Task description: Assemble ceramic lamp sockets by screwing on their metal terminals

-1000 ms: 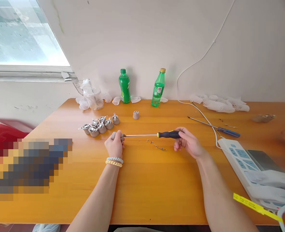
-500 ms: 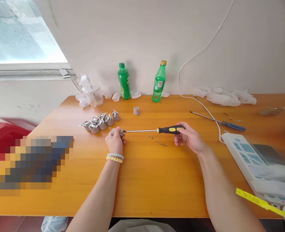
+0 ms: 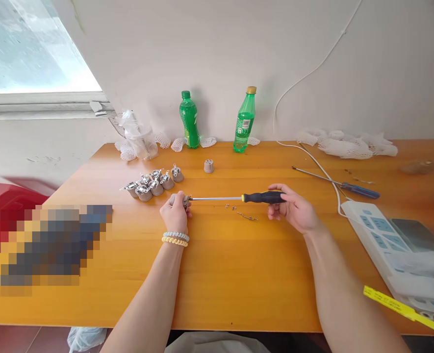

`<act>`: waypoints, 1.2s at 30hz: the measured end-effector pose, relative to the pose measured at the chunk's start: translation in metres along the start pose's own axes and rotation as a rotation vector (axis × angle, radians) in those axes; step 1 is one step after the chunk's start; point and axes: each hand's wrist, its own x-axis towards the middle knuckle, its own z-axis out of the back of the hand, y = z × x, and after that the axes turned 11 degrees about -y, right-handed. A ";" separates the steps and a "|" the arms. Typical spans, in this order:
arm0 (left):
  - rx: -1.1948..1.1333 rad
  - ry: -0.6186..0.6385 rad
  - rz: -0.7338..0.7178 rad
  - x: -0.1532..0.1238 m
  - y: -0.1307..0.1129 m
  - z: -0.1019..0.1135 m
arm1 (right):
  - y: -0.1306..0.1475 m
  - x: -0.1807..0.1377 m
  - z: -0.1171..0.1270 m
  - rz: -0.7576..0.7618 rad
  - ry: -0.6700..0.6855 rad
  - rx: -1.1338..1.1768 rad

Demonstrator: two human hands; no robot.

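Observation:
Between the fingers of my left hand [image 3: 174, 214] is a small grey-brown plug core [image 3: 176, 199], mostly covered by the thumb and fingers. My right hand [image 3: 295, 208] grips the end of a black and yellow screwdriver [image 3: 263, 197], thumb and fingers around its handle. The shaft lies level, its tip meeting the right side of the plug core; the exact contact point is too small to make out. Below the shaft lie a few tiny screws [image 3: 233, 208] and thin metal pieces [image 3: 246, 216]. Several similar plug cores with metal strips [image 3: 155, 187] stand in a cluster beyond my left hand.
One plug core [image 3: 209, 166] stands apart. Two green bottles [image 3: 190, 122] are by the wall. On the right lie a blue-handled screwdriver [image 3: 360, 190], a white cable [image 3: 318, 164] and a power strip [image 3: 364, 235]. White foam netting [image 3: 349, 144] lies along the back edge.
The screwdriver handle has turned about its axis, its yellow patches no longer facing me. The tip stays at the plug core in my left hand. The view has shifted slightly.

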 end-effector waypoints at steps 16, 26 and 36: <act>-0.039 -0.019 0.018 0.000 -0.001 0.000 | -0.004 0.001 0.000 -0.012 0.019 -0.015; -0.079 -0.014 0.055 0.001 -0.002 0.000 | -0.015 0.009 0.001 0.053 -0.113 -0.256; -0.073 -0.042 0.067 0.002 -0.004 0.000 | -0.012 0.004 -0.005 0.035 -0.114 -0.243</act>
